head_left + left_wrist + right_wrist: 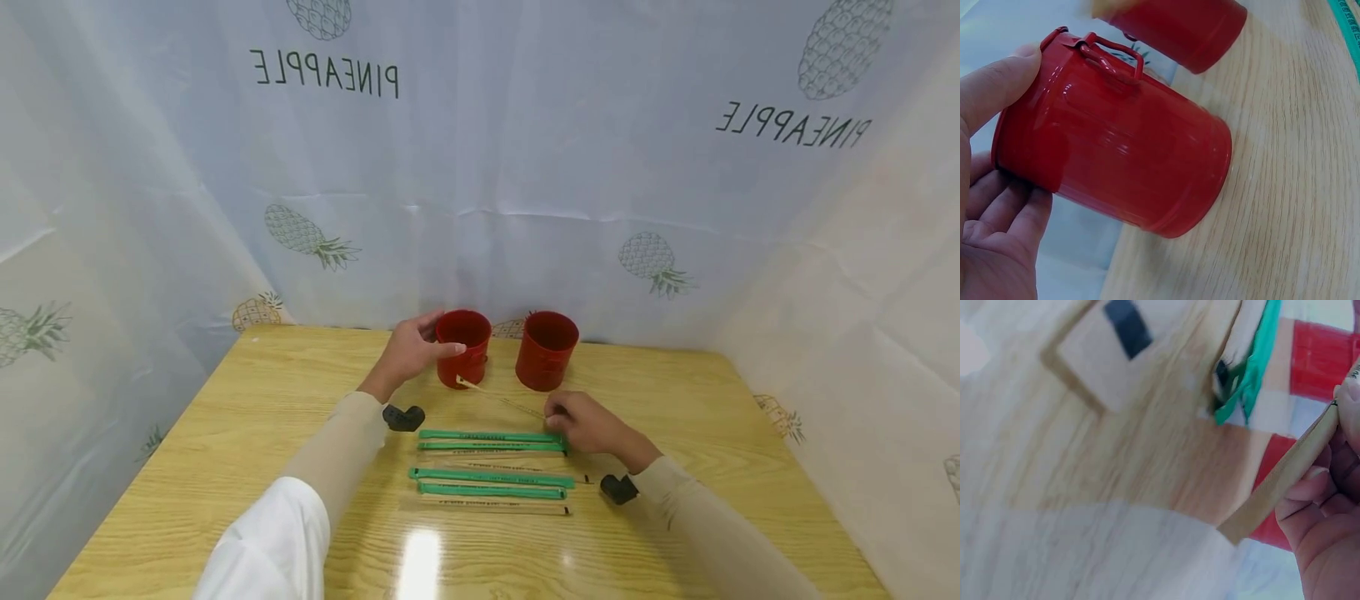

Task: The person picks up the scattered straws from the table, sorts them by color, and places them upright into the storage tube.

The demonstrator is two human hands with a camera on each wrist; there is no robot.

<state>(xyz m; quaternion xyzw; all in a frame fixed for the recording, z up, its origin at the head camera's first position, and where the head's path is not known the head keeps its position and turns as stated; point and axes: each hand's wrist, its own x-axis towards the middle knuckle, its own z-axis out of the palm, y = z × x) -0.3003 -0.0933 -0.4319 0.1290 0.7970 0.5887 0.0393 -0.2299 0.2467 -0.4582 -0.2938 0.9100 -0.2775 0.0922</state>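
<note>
My left hand [407, 352] holds the left red metal bucket [468, 367] near its rim, thumb on the front and fingers around the far side. In the left wrist view this bucket [1116, 137] shows a small wire handle on its side. My right hand [592, 427] pinches one end of a thin brown paper-wrapped stick [504, 398]. Its other end points toward the front of the left bucket, outside it. The right wrist view shows the short tail of the brown wrapper [1285, 475] sticking out past the fingers.
A second red bucket [542, 362] stands to the right, behind my right hand. Several green-wrapped sticks [491, 492] and brown-wrapped sticks [495, 504] lie crosswise on the wooden table [300, 375]. Black wrist devices [403, 418] show at both wrists. A pineapple-print curtain [480, 167] hangs behind.
</note>
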